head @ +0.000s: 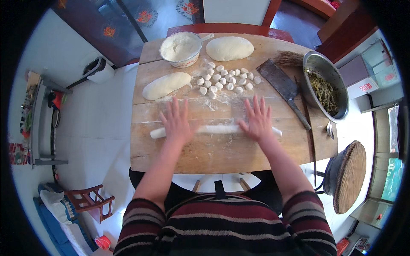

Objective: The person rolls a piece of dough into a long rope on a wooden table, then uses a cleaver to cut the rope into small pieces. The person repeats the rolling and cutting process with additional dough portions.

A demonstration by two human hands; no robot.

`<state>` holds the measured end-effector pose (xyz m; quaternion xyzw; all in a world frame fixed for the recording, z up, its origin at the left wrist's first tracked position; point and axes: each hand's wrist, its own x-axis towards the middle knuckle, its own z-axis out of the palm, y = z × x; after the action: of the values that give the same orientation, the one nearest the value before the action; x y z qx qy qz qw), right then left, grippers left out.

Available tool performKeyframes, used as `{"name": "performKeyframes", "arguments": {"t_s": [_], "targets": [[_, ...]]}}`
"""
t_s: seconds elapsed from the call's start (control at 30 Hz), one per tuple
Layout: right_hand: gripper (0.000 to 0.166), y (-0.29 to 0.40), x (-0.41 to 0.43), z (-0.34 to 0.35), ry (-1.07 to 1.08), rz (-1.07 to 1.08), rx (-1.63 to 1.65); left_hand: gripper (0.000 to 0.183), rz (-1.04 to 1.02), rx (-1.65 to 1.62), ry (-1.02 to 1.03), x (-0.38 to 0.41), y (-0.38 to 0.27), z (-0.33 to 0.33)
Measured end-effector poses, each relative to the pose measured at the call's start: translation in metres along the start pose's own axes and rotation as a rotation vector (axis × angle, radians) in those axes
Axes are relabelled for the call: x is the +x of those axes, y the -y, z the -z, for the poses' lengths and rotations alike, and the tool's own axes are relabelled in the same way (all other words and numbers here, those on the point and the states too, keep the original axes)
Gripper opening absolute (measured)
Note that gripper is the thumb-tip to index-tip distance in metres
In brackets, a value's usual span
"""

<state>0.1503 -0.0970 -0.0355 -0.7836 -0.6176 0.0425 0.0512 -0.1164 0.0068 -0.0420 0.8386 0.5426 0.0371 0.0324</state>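
A long rope of white dough (217, 129) lies across the wooden board (205, 156) in front of me. My left hand (177, 124) rests palm down over its left part, with the fingers spread. Over the right part lies my right hand (258, 121), also flat and spread. Both ends of the rope stick out beyond my hands. Just past my hands, several small cut dough pieces (219, 85) are scattered on the floured wood. A thick dough log (167, 85) is at the left, and a larger dough loaf (230, 48) sits at the back.
An enamel bowl of flour (180, 49) with a scoop stands at the back left. To the right are a cleaver (282, 80), a straw brush (289, 58), a long thin stick (310, 137), a metal basin of dark green filling (325, 92) and a spoon (330, 129) near the edge.
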Motion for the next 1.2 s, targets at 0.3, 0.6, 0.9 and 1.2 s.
{"name": "performKeyframes", "arguments": {"t_s": [0.3,0.6,0.9,1.2], "targets": [[0.077,-0.013,-0.047,0.002,0.09,0.167,-0.07,0.084,-0.091,0.015,0.085,-0.031,0.022,0.011],[0.06,0.028,-0.143,-0.004,0.088,0.405,0.3,0.063,-0.466,-0.34,-0.023,-0.126,-0.034,-0.011],[0.071,0.027,-0.002,-0.018,-0.104,-0.061,0.061,0.078,-0.107,-0.13,0.029,0.02,-0.091,-0.001],[0.067,0.011,-0.046,-0.011,-0.013,0.199,-0.005,0.068,-0.338,-0.086,-0.02,-0.022,-0.061,-0.022]]}}
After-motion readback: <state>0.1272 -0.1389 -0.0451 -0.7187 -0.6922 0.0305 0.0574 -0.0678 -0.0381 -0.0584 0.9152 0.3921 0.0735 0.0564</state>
